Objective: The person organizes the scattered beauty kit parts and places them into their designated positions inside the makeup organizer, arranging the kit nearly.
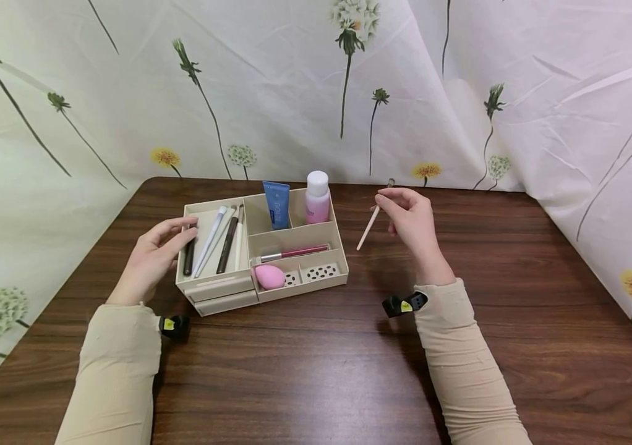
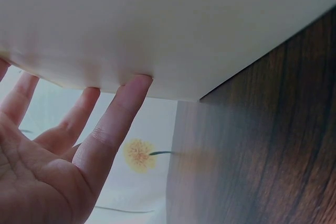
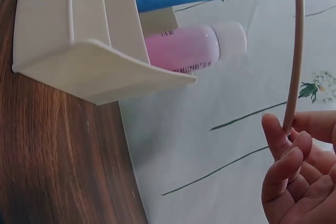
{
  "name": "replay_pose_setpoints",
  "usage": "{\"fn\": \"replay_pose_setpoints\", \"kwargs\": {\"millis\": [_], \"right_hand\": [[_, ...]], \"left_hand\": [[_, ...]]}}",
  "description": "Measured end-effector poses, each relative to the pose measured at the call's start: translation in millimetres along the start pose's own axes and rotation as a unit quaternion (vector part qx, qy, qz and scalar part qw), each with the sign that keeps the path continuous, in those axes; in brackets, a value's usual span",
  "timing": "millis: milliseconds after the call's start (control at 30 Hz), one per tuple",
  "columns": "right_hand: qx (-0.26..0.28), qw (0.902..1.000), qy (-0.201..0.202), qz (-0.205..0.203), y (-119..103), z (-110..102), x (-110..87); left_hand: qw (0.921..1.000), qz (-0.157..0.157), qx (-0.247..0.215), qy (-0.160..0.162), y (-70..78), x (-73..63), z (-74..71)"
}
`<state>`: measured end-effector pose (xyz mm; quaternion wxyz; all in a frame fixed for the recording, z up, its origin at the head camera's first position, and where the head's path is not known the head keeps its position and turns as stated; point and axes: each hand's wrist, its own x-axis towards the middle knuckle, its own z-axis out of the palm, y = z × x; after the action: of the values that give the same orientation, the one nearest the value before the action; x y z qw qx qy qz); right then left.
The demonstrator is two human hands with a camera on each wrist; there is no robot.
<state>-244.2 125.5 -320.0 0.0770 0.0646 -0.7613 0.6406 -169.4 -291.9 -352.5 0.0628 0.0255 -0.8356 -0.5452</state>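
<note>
My right hand (image 1: 409, 221) pinches a slim makeup brush (image 1: 368, 227) with a pale handle, held tilted above the table to the right of a cream organizer (image 1: 344, 262). In the right wrist view the handle (image 3: 295, 51) points up from the fingers, and the bristles are hidden. My left hand (image 1: 151, 256) rests at the organizer's left side, its fingertips touching the wall and rim; in the left wrist view the fingers (image 2: 113, 121) are extended against the wall. Several brushes (image 1: 229, 244) lie in the left tray, and a black stick (image 1: 189, 254) lies near the left fingertips.
The organizer also holds a blue tube (image 1: 277, 207), a pink bottle (image 1: 318, 201) with a white cap, a red-handled brush (image 1: 299, 251) and a pink sponge (image 1: 269, 277). Two drawers (image 1: 226, 296) sit beneath its left tray. A flowered cloth (image 1: 294, 93) hangs behind the brown table (image 1: 316, 383).
</note>
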Motion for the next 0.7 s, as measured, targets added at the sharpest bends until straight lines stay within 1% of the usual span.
{"fn": "replay_pose_setpoints", "kwargs": {"millis": [233, 500, 700], "right_hand": [[0.01, 0.9999, -0.001, 0.0, -5, 7, -2.4], [0.026, 0.9996, -0.007, -0.007, -15, 20, -9.2], [0.026, 0.9994, -0.023, -0.01, -23, 31, -12.2]], "left_hand": [[1.0, 0.001, -0.004, -0.002, -0.1, 0.5, -0.3], [0.999, 0.0, -0.045, -0.004, -1.0, 2.7, -2.0], [0.9983, -0.006, -0.057, -0.007, -1.8, 3.8, -0.2]]}}
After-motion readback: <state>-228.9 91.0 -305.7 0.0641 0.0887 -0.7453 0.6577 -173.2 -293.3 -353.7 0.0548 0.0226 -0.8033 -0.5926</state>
